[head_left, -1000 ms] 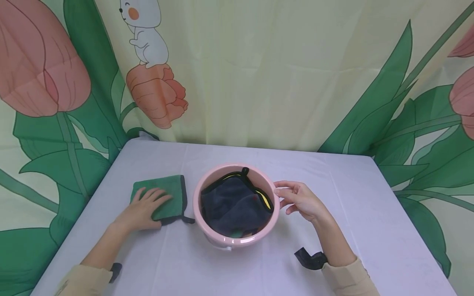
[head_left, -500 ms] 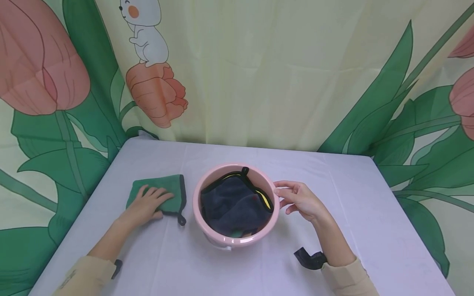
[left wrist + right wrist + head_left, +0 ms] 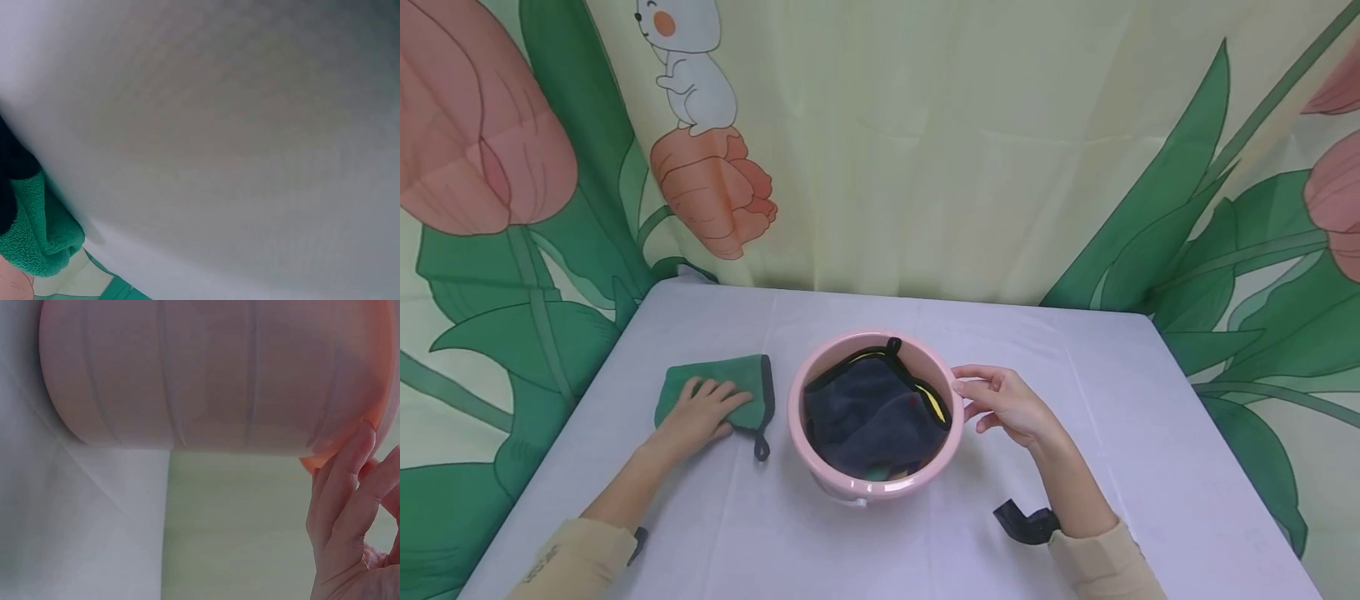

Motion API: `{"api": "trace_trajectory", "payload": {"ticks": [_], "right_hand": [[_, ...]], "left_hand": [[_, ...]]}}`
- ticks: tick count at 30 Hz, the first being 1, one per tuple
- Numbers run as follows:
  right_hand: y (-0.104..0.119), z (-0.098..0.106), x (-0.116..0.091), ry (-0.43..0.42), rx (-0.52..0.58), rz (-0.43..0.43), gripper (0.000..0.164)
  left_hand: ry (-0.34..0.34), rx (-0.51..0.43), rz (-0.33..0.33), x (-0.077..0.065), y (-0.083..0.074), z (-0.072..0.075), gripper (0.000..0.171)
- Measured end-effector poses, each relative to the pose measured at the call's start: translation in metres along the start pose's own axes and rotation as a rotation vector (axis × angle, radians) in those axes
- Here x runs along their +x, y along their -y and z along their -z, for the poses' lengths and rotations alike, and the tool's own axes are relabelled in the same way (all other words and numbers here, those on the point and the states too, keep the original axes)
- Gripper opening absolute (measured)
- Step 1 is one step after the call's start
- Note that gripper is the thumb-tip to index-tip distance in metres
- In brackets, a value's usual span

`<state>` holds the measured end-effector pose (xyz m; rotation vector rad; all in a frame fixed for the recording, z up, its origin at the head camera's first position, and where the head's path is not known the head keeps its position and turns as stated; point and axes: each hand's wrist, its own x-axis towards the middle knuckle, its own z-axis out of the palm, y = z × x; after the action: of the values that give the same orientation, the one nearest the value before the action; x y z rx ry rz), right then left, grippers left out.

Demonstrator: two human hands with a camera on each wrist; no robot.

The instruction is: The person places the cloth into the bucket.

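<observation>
A small green towel (image 3: 718, 379) with dark trim and a hanging loop lies on the left of the table. My left hand (image 3: 703, 412) is over its near left part, fingers curved down on the cloth and thumb drawn in at the bunched near edge. The left wrist view catches a fold of the green towel (image 3: 40, 231) at its lower left; the hand itself is out of that view. Right of the towel stands a pink bucket (image 3: 801, 425). My right hand (image 3: 1011, 408) touches the outside of its rim with extended fingertips, clearer in the right wrist view (image 3: 350, 512).
Inside the bucket lies a dark navy cloth (image 3: 868, 408) with black and yellow edging, bits of other colours beneath it. A white cloth covers the table (image 3: 925, 550). Behind hangs a curtain (image 3: 910, 167) printed with tulips and a rabbit. A black strap (image 3: 1026, 523) hangs at the right wrist.
The left thumb has drawn in toward the fingers. The green towel has turned and bunched slightly, its loop swinging left and pointing nearer. The right hand and bucket have stayed in place.
</observation>
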<state>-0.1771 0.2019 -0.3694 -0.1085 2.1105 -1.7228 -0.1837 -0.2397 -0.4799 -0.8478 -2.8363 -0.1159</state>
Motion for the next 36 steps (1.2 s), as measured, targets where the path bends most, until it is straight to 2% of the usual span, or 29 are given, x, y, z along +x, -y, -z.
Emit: {"api": "trace_trajectory", "payload": {"ticks": [4, 7, 10, 15, 19, 25, 31, 36], "right_hand": [[0.0, 0.0, 0.0, 0.003, -0.002, -0.002, 0.048], [0.0, 0.0, 0.0, 0.002, 0.0, -0.001, 0.049], [0.0, 0.0, -0.001, 0.004, 0.003, -0.003, 0.05], [0.001, 0.0, -0.001, 0.008, -0.003, -0.003, 0.049], [0.001, 0.0, -0.001, 0.007, -0.004, -0.003, 0.048], [0.0, 0.001, 0.0, 0.003, 0.0, -0.01, 0.048], [-0.001, 0.001, 0.001, 0.003, -0.004, -0.006, 0.048], [0.0, 0.0, 0.001, -0.006, -0.021, -0.01, 0.049]], "left_hand": [[-0.018, 0.019, -0.008, 0.0, -0.001, 0.0, 0.047], [-0.073, 0.042, -0.001, 0.0, -0.003, 0.003, 0.047], [-0.123, 0.077, 0.037, 0.0, -0.005, 0.009, 0.045], [-0.161, 0.116, 0.116, 0.003, -0.009, 0.026, 0.045], [-0.246, 0.125, 0.127, 0.01, -0.012, 0.046, 0.047], [-0.411, 0.133, 0.077, 0.025, -0.022, 0.076, 0.043], [-0.524, 0.132, 0.0, 0.042, -0.041, 0.104, 0.042], [-0.605, 0.144, -0.085, 0.055, -0.062, 0.12, 0.04]]}}
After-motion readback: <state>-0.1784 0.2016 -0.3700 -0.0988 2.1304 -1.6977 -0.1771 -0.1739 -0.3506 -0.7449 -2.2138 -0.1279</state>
